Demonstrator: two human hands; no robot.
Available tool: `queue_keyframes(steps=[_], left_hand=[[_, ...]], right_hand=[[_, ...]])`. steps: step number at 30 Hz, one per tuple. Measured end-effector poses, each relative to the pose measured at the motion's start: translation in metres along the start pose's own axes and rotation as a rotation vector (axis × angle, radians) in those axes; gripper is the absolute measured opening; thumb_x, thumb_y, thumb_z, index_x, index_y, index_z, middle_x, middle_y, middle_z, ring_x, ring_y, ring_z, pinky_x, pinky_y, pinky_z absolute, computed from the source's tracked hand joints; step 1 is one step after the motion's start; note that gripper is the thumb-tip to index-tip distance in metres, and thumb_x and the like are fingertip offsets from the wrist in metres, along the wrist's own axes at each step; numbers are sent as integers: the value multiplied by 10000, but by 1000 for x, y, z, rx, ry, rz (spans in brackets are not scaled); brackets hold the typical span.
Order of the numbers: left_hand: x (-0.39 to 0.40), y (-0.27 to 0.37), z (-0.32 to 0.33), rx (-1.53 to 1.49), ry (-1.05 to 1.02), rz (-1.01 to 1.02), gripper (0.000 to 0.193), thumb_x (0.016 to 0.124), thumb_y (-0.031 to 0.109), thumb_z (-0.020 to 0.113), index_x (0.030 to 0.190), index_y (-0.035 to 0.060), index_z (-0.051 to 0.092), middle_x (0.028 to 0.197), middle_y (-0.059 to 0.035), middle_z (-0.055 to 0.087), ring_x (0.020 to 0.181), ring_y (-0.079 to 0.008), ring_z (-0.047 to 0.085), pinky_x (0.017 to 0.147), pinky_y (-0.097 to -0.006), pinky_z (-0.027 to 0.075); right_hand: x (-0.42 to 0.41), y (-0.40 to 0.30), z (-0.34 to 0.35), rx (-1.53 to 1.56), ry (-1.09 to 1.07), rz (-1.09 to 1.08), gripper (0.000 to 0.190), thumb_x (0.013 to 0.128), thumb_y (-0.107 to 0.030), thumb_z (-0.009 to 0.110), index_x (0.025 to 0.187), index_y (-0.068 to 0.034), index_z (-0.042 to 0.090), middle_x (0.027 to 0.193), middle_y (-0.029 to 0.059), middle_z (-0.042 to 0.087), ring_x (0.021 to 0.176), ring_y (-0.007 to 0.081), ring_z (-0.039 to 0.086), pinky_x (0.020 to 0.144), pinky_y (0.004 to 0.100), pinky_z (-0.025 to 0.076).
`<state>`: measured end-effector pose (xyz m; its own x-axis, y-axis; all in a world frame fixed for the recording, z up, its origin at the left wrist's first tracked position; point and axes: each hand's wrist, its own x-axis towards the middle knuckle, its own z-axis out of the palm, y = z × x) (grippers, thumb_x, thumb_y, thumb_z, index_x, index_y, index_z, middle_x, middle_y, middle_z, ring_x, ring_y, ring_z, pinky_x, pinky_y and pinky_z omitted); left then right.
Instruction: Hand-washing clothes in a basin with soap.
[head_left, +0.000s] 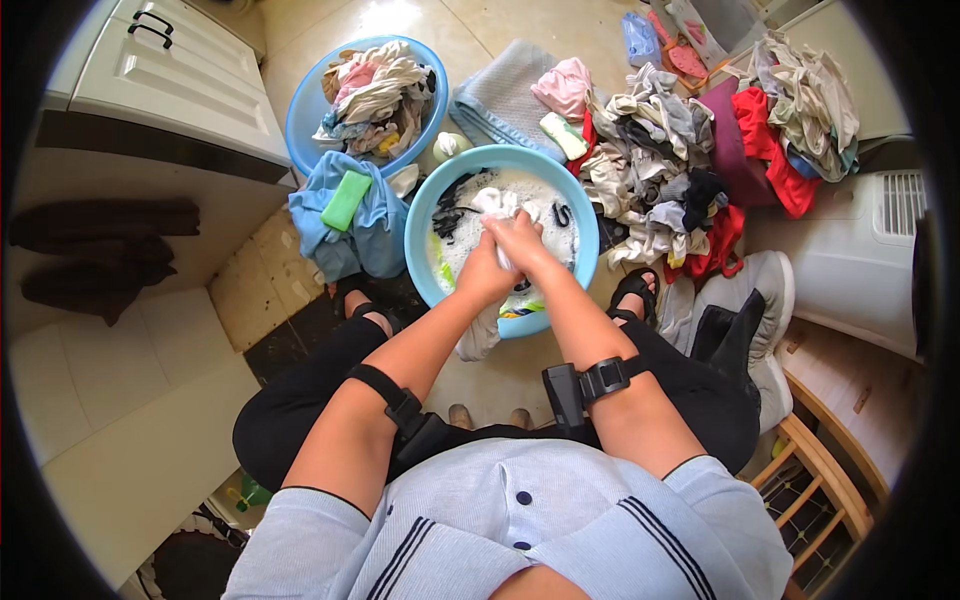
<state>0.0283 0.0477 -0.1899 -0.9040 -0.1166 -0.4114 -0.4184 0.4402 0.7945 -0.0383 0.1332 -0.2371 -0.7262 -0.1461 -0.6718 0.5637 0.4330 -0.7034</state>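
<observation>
In front of me stands a light-blue plastic basin (420, 251) of sudsy water (546, 225). My left hand (484, 271) and my right hand (517, 238) meet over it, both gripping a wet white cloth (478, 336). One end of this cloth bunches up beyond my fingers among the suds. Its other end passes under my left wrist and hangs over the basin's near rim. Dark fabric with black cords (448, 216) soaks at the left inside the basin. Bright yellow-green fabric (442, 262) shows along the left wall. My fingers partly hide the gripped section.
A blue tub (294, 112) of laundry stands at far left. Nearer lies blue cloth (322, 244) bearing a green soap bar (346, 200). Behind the basin are a folded grey-blue towel (495, 94) and a two-tone bar (564, 136). Heaped clothes (652, 165) crowd the right, beside a white appliance (832, 240).
</observation>
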Motion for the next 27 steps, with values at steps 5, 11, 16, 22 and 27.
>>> queue_keyframes(steps=[5,11,16,22,27], left_hand=[[1,-1,-34,-940,-310,-396,482,767,244,573,1176,40,420,982,-94,577,676,-142,558,567,-258,472],[-9,8,-23,-1750,-647,-446,432,861,314,434,1226,89,383,1001,-120,554,562,-140,508,459,-286,474],[-17,-1,-15,-1744,-581,-451,454,874,372,417,1223,84,385,1001,-137,534,577,-131,477,474,-258,448],[-12,25,-32,-1066,-411,-572,368,793,342,572,969,20,549,737,-65,570,580,-133,520,511,-269,459],[-2,3,-18,-741,-310,-422,308,706,236,665,913,25,577,706,-58,587,621,-161,566,577,-296,453]], right_hand=[[-14,9,-57,1173,-509,205,463,781,-469,517,1082,-118,516,998,44,550,996,216,485,812,376,389],[-16,31,-21,1459,-523,204,819,722,-659,469,1332,-164,238,1346,163,270,1176,365,338,913,530,327],[-13,0,-15,1355,-663,-95,722,721,-566,563,1258,-131,352,1248,138,403,1163,363,363,939,528,328],[4,-11,-26,1017,-515,233,278,718,-208,647,896,-25,537,746,121,595,633,228,601,590,365,516],[2,-19,-18,856,-395,228,203,700,-160,643,837,-37,558,704,74,568,591,186,571,552,332,490]])
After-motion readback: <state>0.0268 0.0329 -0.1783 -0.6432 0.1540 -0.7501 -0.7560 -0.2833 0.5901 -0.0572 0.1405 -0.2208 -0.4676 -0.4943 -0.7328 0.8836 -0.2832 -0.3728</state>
